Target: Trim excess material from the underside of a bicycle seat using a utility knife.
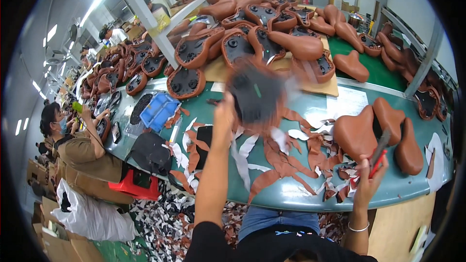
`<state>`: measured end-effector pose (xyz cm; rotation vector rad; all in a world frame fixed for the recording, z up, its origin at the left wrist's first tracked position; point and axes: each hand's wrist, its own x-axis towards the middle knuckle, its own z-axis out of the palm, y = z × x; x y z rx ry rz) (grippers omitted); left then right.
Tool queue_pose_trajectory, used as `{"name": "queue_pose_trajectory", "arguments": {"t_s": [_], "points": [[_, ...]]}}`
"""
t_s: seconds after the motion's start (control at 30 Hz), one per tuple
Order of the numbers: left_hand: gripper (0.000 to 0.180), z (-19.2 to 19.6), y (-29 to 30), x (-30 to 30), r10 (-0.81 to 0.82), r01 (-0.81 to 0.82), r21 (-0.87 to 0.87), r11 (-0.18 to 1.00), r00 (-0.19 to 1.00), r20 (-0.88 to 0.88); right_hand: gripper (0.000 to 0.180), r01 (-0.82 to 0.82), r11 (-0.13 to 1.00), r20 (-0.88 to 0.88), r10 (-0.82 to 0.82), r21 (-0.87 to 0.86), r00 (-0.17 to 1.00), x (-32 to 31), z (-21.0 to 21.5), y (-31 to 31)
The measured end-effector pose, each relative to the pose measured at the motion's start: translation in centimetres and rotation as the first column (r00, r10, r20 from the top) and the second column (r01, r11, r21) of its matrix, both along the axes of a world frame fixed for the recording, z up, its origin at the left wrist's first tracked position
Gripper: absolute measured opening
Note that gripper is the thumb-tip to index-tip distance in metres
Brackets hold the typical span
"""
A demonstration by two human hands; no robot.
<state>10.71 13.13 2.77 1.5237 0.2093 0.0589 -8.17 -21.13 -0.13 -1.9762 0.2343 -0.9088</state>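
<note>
My left hand (224,115) grips the edge of a brown bicycle saddle (257,94) above the middle of the table. Motion smears the saddle, and its black underside with a small green mark faces me. On the right, my right hand (368,180) is closed round the red handles of scissors (380,153), whose dark blades point up and away. Three brown saddles, one of them a broad saddle (356,131), lie top side up just beyond the scissors. Brown and white trimmed strips (281,162) cover the tabletop beneath the held saddle.
A big heap of saddles (238,46) fills the far side of the green table (286,203). To the left are a blue tray (160,111), a black cap (150,153) and a co-worker (80,148). Scraps (167,223) litter the floor beside a red stool (138,184).
</note>
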Motion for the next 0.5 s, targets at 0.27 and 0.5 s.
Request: {"name": "queue_pose_trajectory", "arguments": {"t_s": [0.27, 0.5], "points": [[0.068, -10.1, -4.4, 3.6, 0.054, -0.169, 0.839, 0.518, 0.985, 0.165, 0.043, -0.271, 0.838, -0.104, 0.359, 0.474, 0.928, 0.8, -0.7, 4.7], [0.050, -11.1, -15.4, -12.1, -0.584, 0.025, 0.911, 0.411, 0.775, 0.242, 0.042, -0.295, 0.894, -0.095, 0.344, 0.337, 0.934, 2.3, -0.4, 3.6]]}}
